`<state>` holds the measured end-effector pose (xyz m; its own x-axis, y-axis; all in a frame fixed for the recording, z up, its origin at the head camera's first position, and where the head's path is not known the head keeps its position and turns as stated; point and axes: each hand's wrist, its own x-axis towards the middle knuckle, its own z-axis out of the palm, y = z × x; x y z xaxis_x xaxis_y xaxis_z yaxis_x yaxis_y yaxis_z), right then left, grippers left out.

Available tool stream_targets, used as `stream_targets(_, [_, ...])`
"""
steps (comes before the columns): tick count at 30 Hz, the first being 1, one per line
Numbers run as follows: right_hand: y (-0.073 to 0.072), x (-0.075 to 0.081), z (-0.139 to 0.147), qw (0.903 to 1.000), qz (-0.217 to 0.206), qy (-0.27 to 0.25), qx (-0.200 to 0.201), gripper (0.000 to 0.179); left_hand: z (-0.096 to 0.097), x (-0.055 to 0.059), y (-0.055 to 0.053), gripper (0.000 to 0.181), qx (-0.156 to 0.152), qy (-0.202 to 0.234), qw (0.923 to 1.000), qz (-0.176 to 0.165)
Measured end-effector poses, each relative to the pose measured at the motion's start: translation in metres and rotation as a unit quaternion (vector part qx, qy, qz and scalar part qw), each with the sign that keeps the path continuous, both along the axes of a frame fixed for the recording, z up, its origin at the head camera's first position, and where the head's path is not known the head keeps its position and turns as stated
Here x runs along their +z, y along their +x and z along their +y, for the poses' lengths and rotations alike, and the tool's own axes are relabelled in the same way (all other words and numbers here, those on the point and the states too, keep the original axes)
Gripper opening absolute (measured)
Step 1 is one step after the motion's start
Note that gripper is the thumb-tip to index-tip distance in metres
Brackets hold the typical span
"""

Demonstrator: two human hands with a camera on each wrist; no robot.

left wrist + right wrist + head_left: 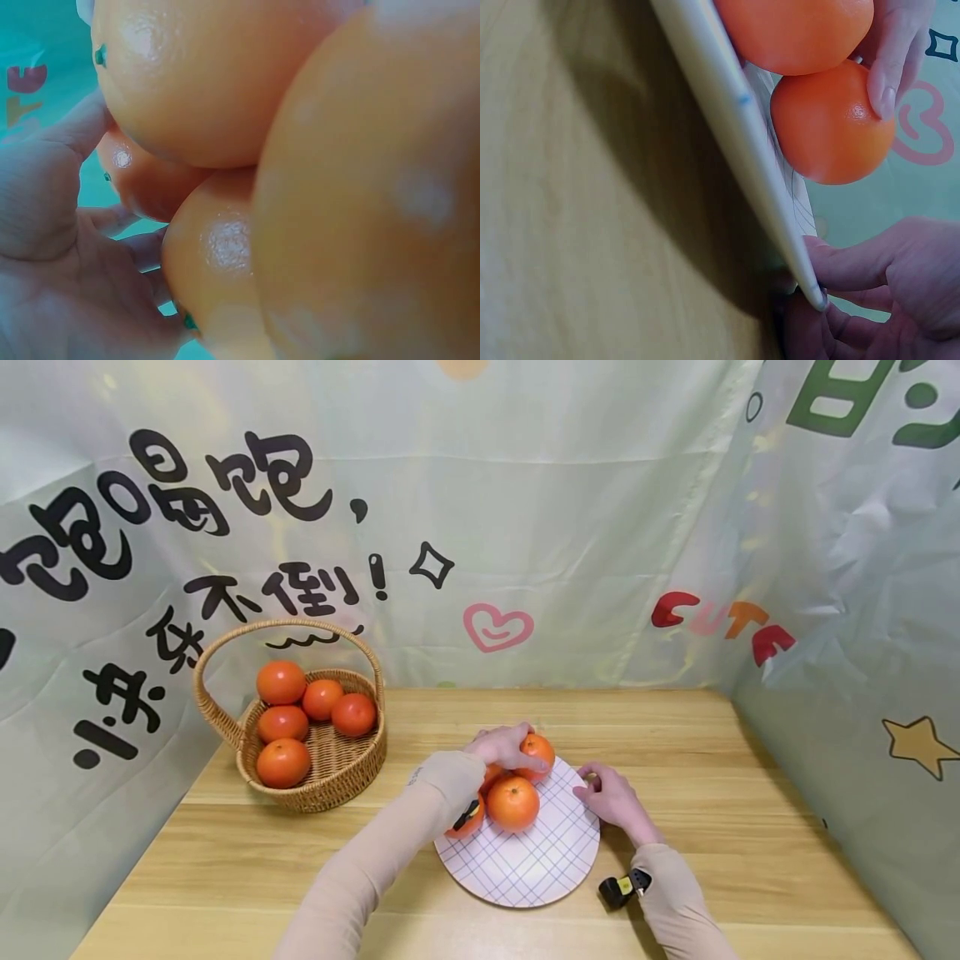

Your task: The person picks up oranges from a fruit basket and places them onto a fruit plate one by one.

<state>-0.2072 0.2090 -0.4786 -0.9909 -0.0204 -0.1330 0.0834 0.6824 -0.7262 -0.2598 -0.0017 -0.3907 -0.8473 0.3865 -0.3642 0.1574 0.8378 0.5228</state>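
A round white plate with a blue grid pattern (pixel 551 860) carries several oranges. My left hand (pixel 501 747) reaches over them and holds the back-right orange (pixel 537 755), thumb on its near side, fingers beyond. The left wrist view shows that orange (pixel 150 176) between thumb and fingers, with nearer oranges (pixel 375 195) filling the right side. A front orange (pixel 513 803) sits in the middle; others lie partly hidden under my left wrist. My right hand (pixel 611 795) pinches the plate's right rim. In the right wrist view, its thumb (pixel 847 262) is above the tilted-looking edge (pixel 757 165), fingers below.
At the back left stands a wicker basket (pixel 352 777) with a tall handle, containing several orange-red round fruits (pixel 283 763). The wooden table (pixel 660 727) meets printed cloth (pixel 600 568) at its back and sides. A black wrist device (pixel 622 887) sits by my right cuff.
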Motion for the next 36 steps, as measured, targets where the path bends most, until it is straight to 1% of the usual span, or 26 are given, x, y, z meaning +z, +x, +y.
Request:
stream_targets(5, [0.0007, 0.0015, -0.0008, 1.0, 0.003, 0.0, 0.003, 0.03, -0.0001, -0.0013, -0.0005, 0.078, -0.008, -0.005, 0.9999, 0.006])
stream_targets(7, [0.0007, 0.0016, -0.0009, 1.0, 0.002, 0.002, 0.003, 0.03, 0.0, -0.0021, -0.002, 0.075, -0.02, -0.015, 0.9995, 0.018])
stream_targets(12, [-0.0003, 0.0002, -0.0005, 1.0, 0.0, 0.004, 0.002, 0.03, 0.0, -0.0029, -0.0046, 0.07, -0.042, -0.033, 0.998, 0.033])
stream_targets(19, [-0.0004, 0.0002, -0.0004, 1.0, -0.001, 0.003, 0.002, 0.03, -0.0005, -0.0026, -0.0043, 0.073, -0.04, -0.028, 0.9985, 0.025])
stream_targets(22, [0.0002, 0.0008, -0.0008, 1.0, 0.001, 0.003, 0.001, 0.029, -0.0005, -0.002, -0.0039, 0.071, -0.042, -0.034, 0.9982, 0.026])
stream_targets(26, [0.0004, 0.0011, -0.0009, 1.0, 0.002, 0.004, 0.001, 0.029, -0.0011, -0.0013, -0.0034, 0.068, -0.038, -0.03, 0.9985, 0.024])
stream_targets(33, [0.0001, 0.0015, -0.0011, 1.0, 0.002, 0.007, 0.0, 0.029, -0.0017, -0.0005, -0.0017, 0.065, -0.02, -0.008, 0.9996, 0.016])
stream_targets(36, [0.0006, 0.0023, -0.0013, 1.0, 0.0, 0.005, -0.001, 0.03, -0.0013, -0.0018, -0.0011, 0.065, -0.011, 0.008, 0.9999, 0.006])
